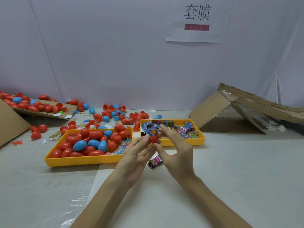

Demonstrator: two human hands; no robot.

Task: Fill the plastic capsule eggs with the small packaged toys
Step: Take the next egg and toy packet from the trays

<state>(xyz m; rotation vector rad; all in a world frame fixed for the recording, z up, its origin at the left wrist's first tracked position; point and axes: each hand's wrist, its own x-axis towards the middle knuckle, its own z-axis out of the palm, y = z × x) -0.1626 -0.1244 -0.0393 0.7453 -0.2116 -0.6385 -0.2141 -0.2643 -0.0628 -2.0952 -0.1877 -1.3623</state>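
Note:
My left hand (136,155) pinches a red capsule egg half (153,140) between thumb and fingers. A blue packaged toy (152,131) sticks out of its top. My right hand (176,148) is on the other side of the egg half, its thumb against the red plastic and its index finger reaching over the packet. A pink and black packaged toy (155,162) lies on the table under my hands. Behind them stands a yellow tray (195,141) of several packaged toys. Another yellow tray (79,162) at the left holds several red and blue eggs.
Loose red and blue eggs (105,118) and small toys litter the table behind the trays. A flattened cardboard sheet (41,111) at the far left carries more eggs. A collapsed cardboard box (238,111) leans at the right. A white wall with a paper sign (196,18) closes the back.

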